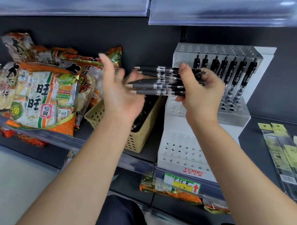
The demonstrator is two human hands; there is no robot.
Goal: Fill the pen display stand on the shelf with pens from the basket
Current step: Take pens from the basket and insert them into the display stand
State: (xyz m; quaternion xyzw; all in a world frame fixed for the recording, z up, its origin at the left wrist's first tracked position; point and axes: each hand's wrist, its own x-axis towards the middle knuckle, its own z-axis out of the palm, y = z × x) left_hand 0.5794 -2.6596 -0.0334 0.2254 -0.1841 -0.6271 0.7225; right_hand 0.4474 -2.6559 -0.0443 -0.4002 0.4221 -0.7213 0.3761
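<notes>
Gripping pens (166,81) sideways in our right hand (202,95), stand (181,150) just behind it; left hand (119,96) open at tips.

The right hand (201,93) grips a bundle of black click pens (161,82), held level over the yellow perforated plastic basket (137,141). The left hand (120,95), fingers spread, sits at the bundle's tip end. Seven upright black pens (228,72) are visible in the rear row of the white tiered perforated display stand (179,148).
</notes>
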